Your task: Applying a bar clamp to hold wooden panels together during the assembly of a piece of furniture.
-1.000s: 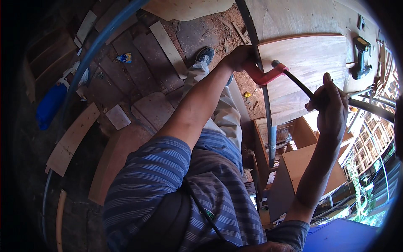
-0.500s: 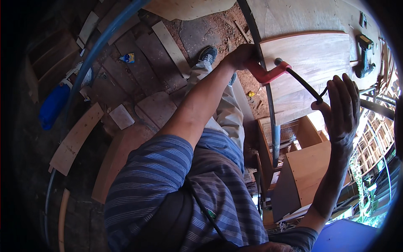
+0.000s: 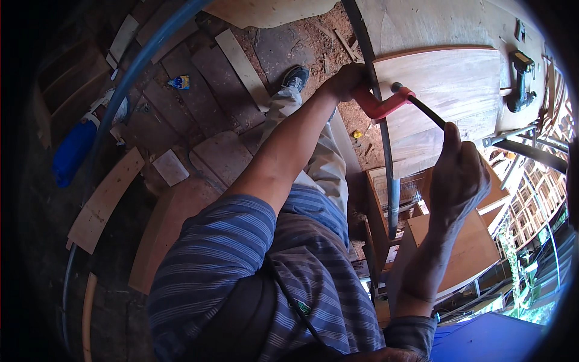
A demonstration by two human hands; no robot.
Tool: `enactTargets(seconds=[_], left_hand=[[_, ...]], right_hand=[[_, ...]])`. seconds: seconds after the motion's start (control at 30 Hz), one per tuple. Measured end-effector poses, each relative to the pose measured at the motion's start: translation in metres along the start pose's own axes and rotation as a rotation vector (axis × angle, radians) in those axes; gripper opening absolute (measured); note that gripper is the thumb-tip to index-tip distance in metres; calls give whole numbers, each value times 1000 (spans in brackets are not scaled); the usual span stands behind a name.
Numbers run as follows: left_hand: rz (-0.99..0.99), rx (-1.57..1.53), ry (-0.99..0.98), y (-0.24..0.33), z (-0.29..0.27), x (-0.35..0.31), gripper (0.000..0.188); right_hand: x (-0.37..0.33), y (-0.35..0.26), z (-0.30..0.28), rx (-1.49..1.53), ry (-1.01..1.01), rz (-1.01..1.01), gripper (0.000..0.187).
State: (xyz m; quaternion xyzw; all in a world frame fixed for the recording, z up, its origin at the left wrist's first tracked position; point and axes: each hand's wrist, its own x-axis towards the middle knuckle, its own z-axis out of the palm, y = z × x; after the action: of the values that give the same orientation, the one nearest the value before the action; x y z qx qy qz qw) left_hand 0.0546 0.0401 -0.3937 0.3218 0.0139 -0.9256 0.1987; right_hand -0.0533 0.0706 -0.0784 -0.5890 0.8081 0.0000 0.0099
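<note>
A red C-clamp (image 3: 381, 112) sits over the edge of the workbench, its screw pad on a light wooden panel (image 3: 446, 78). My left hand (image 3: 351, 82) grips the far end of the clamp's frame; some of its fingers are hidden by the hand itself and the edge. The clamp's black screw (image 3: 429, 112) slants toward me. Around the end of that screw, my right hand (image 3: 459, 180) is closed, hiding the turning bar. The panel lies flat on the bench top (image 3: 410, 27).
A cordless drill (image 3: 521, 81) lies on the bench beyond the panel. Below it stands an open wooden cabinet frame (image 3: 379, 211). A curved blue-grey pipe (image 3: 136, 69) arches on the left. Wood offcuts (image 3: 105, 202) and a blue bag (image 3: 73, 152) are on the floor.
My right hand has gone from open fingers beside the clamp's turning bar to closed around the screw's end, moving left and down. My left hand stays on the clamp.
</note>
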Motion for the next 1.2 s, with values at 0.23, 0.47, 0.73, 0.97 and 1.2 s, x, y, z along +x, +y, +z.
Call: enactTargets(seconds=[0.23,0.47,0.73,0.97,1.2], left_hand=[[63,-68,-47,-5,2,2,21],[61,-39,-48,-8,-8,4,22],[79,-87,-187,-13,-18,11,20],[312,446,-132,-24,-33,24,18],[79,9,-2,-19,-6,13,16]], right_hand=[[4,2,-14,163,-227,173,33],[20,38,-35,-1,-358,-838,56],[39,53,-22,87,-265,-1049,49],[41,61,-14,26,-223,-1138,61],[31,37,2,33,19,-979,44]])
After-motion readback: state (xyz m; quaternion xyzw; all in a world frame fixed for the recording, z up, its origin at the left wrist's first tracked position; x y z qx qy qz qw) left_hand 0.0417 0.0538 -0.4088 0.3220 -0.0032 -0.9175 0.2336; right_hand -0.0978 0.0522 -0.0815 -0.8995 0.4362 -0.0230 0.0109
